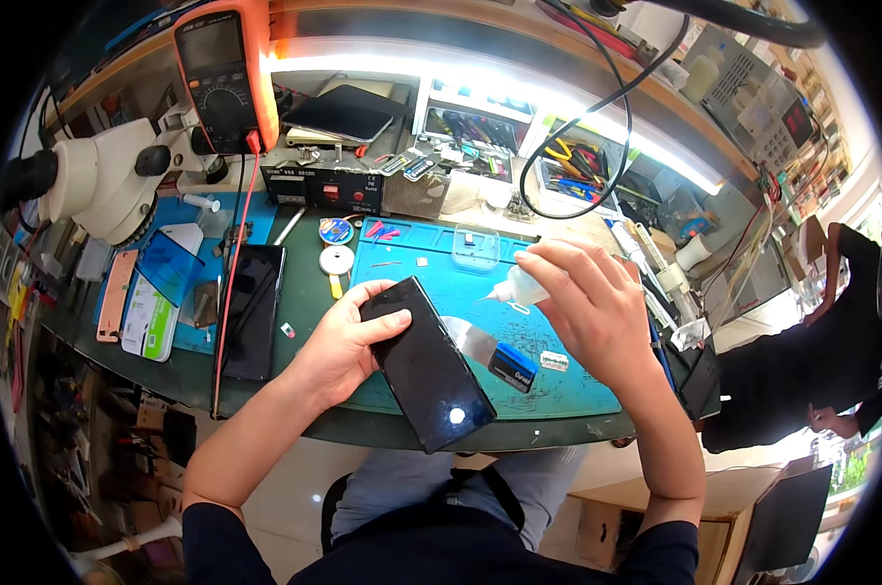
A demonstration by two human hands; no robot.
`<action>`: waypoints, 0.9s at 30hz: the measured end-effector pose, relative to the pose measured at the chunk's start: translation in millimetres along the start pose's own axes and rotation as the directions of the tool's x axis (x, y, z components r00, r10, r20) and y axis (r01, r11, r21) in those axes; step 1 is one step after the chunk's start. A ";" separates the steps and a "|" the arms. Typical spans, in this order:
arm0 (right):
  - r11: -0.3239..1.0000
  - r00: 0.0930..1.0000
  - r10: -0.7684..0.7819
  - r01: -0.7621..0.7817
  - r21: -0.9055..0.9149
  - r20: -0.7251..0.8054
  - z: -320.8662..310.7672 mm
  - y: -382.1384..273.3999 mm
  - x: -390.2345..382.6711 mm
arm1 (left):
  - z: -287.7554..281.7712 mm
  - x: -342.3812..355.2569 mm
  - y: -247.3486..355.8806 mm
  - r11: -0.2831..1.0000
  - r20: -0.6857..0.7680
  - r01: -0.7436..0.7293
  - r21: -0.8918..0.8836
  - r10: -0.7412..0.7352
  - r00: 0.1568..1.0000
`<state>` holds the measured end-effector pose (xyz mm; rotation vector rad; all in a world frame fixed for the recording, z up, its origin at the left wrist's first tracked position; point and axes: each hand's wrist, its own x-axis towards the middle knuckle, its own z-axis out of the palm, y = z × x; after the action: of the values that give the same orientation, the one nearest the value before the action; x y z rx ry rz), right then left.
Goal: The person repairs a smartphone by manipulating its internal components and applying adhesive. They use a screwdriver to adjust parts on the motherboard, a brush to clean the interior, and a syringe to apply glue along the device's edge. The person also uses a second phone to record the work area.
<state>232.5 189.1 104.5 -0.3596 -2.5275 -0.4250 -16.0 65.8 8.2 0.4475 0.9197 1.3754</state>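
Observation:
My left hand [335, 349] is closed around the upper left edge of a black smartphone [431, 366], its thumb lying on the dark glass. The phone is tilted over the front edge of the bench, and a round light reflects near its lower end. In my right hand [602, 317] is a small translucent squeeze bottle [521, 286], its thin nozzle pointing left, above and to the right of the phone and apart from it. Beside the phone lies a flat metal blade with a blue and black handle [512, 368]. A razor blade [555, 362] rests right of that.
A blue work mat [392, 331] covers the bench's middle, with a clear plastic box [475, 249] on it. Another dark phone [254, 322] lies left, by a solder spool [336, 261]. A microscope [99, 185] and orange multimeter [224, 83] stand far left. A person [811, 341] is at right.

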 end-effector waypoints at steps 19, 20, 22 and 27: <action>0.988 0.986 -0.149 0.151 -0.024 0.075 16.2 -12.0 -1.9 | -0.1 1.0 -3.0 0.999 0.042 0.047 -0.016 -0.046 0.998; 0.989 0.986 -0.148 0.150 -0.019 0.072 15.9 -11.6 -2.1 | 0.2 1.1 -3.2 0.999 0.045 0.047 -0.013 -0.047 0.998; 0.988 0.986 -0.149 0.151 -0.016 0.070 15.8 -11.3 -2.4 | 0.1 1.2 -3.3 0.999 0.047 0.048 -0.008 -0.048 0.998; 0.987 0.985 -0.154 0.157 -0.027 0.077 14.7 -11.5 -3.9 | 0.6 0.7 -3.0 0.999 0.055 0.046 -0.001 -0.046 0.997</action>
<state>224.9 183.4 88.0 -0.1942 -2.6348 -0.5222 -13.7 66.1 6.1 0.4578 0.8780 1.3157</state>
